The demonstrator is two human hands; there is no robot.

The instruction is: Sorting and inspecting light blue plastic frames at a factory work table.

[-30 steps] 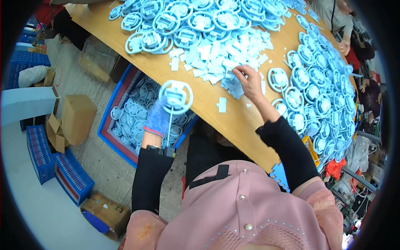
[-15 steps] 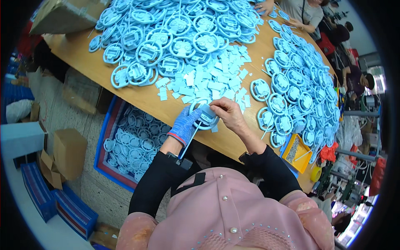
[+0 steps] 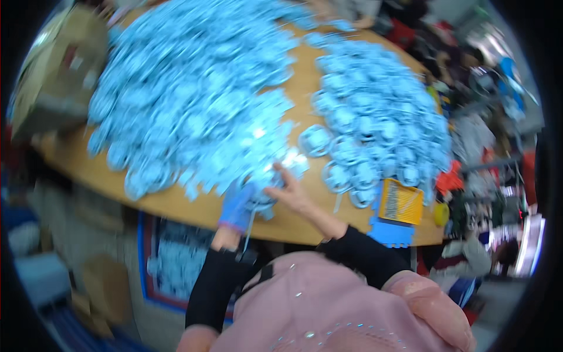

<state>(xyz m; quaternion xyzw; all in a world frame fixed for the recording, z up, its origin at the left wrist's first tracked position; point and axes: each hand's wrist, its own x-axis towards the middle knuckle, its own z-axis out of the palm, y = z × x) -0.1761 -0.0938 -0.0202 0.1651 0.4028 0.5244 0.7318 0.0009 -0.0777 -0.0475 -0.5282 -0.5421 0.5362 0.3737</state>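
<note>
My left hand point(image 3: 237, 205), in a blue knitted glove, is closed on a light-blue plastic ring-shaped part point(image 3: 262, 202). A thin stick hangs from this part toward my left wrist. My bare right hand point(image 3: 291, 195) is just to the right of it, thumb and forefinger spread apart, with nothing visible between them. Small flat light-blue pieces point(image 3: 249, 149) lie loose beyond both hands. Motion blur smears the picture, so the part's details and any contact by my right fingertips are unclear.
Similar ring parts form a large heap point(image 3: 182, 94) at the left and another heap point(image 3: 381, 111) at the right of the wooden table point(image 3: 305, 230). A yellow tray point(image 3: 402, 202) stands near the right front edge. A cardboard box point(image 3: 56, 82) sits far left; a blue-rimmed crate point(image 3: 142, 258) is below.
The whole view has swung, and the heaps now appear farther left. My right thumb and forefinger have come off the ring part and spread. My left hand still holds it.
</note>
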